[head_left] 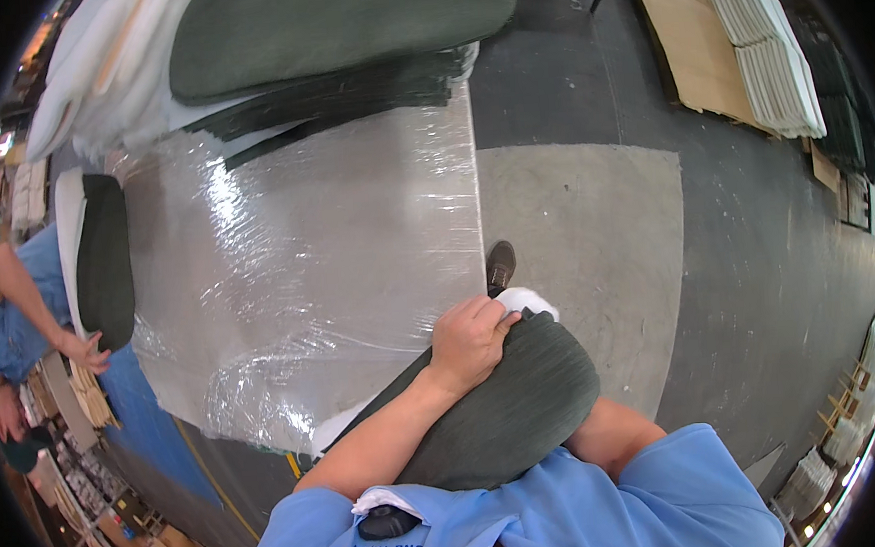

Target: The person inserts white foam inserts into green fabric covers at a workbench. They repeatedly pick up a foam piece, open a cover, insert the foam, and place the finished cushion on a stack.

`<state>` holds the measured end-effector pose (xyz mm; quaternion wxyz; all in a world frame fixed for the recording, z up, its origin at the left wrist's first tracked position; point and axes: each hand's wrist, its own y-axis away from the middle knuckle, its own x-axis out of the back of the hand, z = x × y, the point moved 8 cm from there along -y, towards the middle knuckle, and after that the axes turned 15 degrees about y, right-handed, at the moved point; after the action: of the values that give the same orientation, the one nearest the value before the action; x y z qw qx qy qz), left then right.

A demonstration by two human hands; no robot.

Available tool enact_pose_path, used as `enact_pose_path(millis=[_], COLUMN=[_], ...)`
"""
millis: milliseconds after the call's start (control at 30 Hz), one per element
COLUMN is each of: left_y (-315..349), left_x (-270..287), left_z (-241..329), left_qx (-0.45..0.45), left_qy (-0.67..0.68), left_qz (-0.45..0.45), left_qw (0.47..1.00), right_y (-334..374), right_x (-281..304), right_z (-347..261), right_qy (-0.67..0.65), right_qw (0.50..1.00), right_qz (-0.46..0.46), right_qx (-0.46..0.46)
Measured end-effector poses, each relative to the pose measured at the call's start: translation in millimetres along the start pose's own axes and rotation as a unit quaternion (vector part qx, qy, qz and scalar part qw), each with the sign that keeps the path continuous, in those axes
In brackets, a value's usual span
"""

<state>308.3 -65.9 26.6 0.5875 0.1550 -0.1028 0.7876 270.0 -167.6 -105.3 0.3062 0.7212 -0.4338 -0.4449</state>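
Note:
A dark green cushion cover [511, 409] lies against my front, with white padding [529, 301] showing at its far end. My left hand [474, 339] is closed on the cover's edge by that padding, the fingers pinching the fabric. My right forearm [615, 431] passes under the cushion's right side, and the hand itself is hidden behind it. Beside my left forearm, a strip of white and green material lies along the near edge of the plastic-wrapped table [306, 251].
A large green cushion [342, 29] lies on green fabric pieces [337, 101] at the table's far end, beside white pads [95, 74]. At left, another person's hand [84, 350] holds a green-and-white cushion [104, 259]. Stacked white pads [770, 53] lie on cardboard [694, 42] at far right.

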Motion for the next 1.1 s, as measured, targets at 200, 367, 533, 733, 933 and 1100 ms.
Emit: enact_pose_path(millis=[200,367,533,733,933,1100], left_y=[-1,7,3,4,5,8], left_x=[2,8,9,12,11,14], left_z=[-10,-21,-31,-26,3,24], left_qx=[-0.002,0.041,0.075,0.051,-0.054,-0.118], left_qy=[0.017,0.054,0.041,0.008,-0.036,-0.073], left_qz=[-0.024,-0.022,-0.045,-0.037,-0.017,-0.009], left_qw=[1.000,0.997,0.995,0.998,0.998,0.990], right_y=[13,6,-16,-6,38,42], right_x=[21,32,34,67,40,-10], right_z=[7,13,23,-14,-176,-202], right_qy=[0.093,0.041,-0.024,0.109,0.316,0.667], right_qw=[0.993,0.993,0.981,0.963,0.899,0.695], right_qz=[0.032,0.077,0.156,0.178,-0.018,-0.183], right_qx=[0.060,0.085,0.110,0.170,0.301,0.195])
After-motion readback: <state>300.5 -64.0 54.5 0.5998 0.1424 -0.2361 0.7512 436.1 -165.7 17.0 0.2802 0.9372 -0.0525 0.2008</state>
